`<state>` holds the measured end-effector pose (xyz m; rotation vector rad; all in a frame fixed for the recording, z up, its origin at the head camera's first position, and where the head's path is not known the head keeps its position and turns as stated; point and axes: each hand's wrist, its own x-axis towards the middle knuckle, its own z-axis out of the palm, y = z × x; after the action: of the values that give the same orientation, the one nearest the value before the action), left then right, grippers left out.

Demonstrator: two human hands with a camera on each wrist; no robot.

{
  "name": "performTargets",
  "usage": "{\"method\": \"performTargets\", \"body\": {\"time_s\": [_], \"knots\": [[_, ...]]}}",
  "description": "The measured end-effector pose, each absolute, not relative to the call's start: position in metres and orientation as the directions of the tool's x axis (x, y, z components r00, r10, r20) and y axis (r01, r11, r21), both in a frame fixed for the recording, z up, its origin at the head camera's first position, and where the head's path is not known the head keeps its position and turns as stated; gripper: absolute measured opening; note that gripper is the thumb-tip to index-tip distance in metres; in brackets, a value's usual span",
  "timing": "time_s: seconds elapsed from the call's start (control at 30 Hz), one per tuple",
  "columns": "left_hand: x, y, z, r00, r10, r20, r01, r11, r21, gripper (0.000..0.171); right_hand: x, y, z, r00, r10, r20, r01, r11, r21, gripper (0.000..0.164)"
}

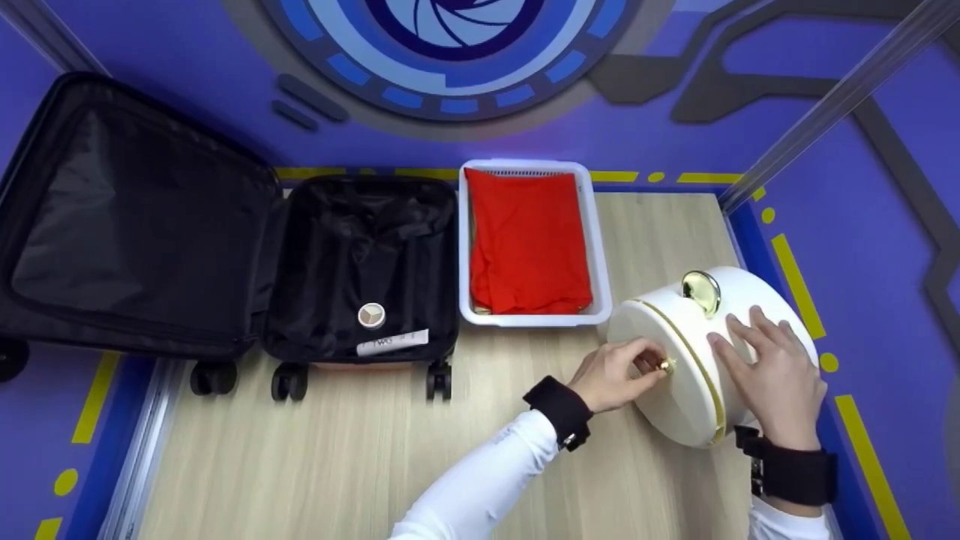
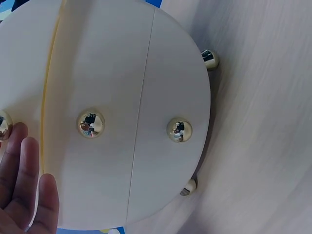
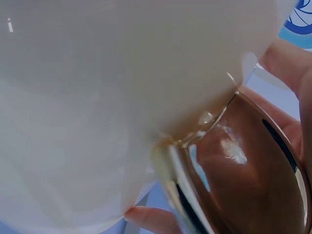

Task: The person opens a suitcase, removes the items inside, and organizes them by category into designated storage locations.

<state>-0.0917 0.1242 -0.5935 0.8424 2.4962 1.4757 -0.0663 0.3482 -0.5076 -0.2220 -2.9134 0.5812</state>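
The left hand [image 1: 616, 373] pinches a gold knob [image 1: 668, 365] on the white case [image 1: 686, 394], whose curved side lies under the spread right hand [image 1: 780, 381].

Fingers of the left hand [image 2: 22, 190] lie beside a gold knob [image 2: 4, 125] on a cream case [image 2: 117, 63]; shiny studs [image 2: 91, 123] dot its face and curved edge.

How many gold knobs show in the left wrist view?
5 knobs: two on the face of the white case, two at its right edge, one cut off at picture left, by the left hand. Others may be hidden.
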Motion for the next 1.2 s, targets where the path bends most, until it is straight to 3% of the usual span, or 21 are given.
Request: {"method": "performTargets", "body": {"time_s": [0.73,1.2], "knots": [[-0.094,0.13,-0.599,-0.852,0.506,0.133,0.366,0.397,0.842,0.022,-0.065,0.348,-0.508,-0.973,0.174,0.153,0.103,0.916,-0.388,0.051],[-0.088,0.126,-0.635,-0.918,0.392,-0.056,0.151,0.477,0.866,0.027,-0.065,0.348,-0.507,-0.975,0.187,0.119,0.126,0.909,-0.398,0.053]]}}
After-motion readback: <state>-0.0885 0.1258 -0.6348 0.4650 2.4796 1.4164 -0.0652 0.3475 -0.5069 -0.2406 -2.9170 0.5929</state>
